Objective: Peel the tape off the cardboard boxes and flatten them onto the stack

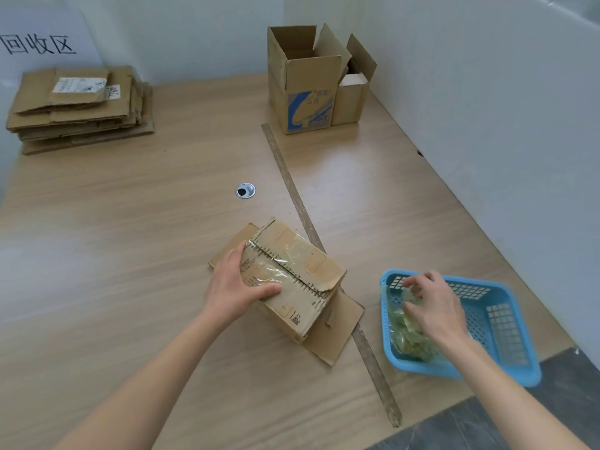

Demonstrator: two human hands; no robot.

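Your left hand (238, 287) clasps the box (292, 280); your right hand (433, 305) pinches tape (406, 332) in the basket (506, 339).

Plenty of bare table (113, 241) between me and the flattened stack (81, 108) far left, I only see a small metal grommet (245, 190) there. Far right is tighter: two upright boxes (303, 82) sit against the wall (487, 108), and the blue basket (506, 336) takes the near right corner.
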